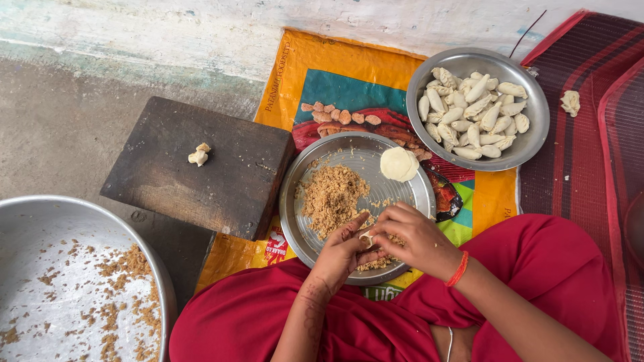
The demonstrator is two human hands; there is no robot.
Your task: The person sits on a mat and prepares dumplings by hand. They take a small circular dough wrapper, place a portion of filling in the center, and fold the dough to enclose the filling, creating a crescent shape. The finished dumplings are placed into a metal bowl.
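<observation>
My left hand [343, 253] and my right hand [414, 239] meet over the near edge of a round steel plate [402, 194]. Between their fingertips they pinch a small pale dough piece [366, 237], mostly hidden by the fingers. The plate carries a heap of brown crumbly filling [331, 196] and one flat round dough disc [399, 163]. A red thread band circles my right wrist.
A steel bowl [533, 137] at the upper right is piled with several shaped white dumplings [471, 114]. A dark wooden board [221, 174] with a dough scrap [198, 155] lies at left. A large steel tray [40, 221] with filling crumbs sits at the lower left. A printed plastic sheet [335, 74] lies under the plate.
</observation>
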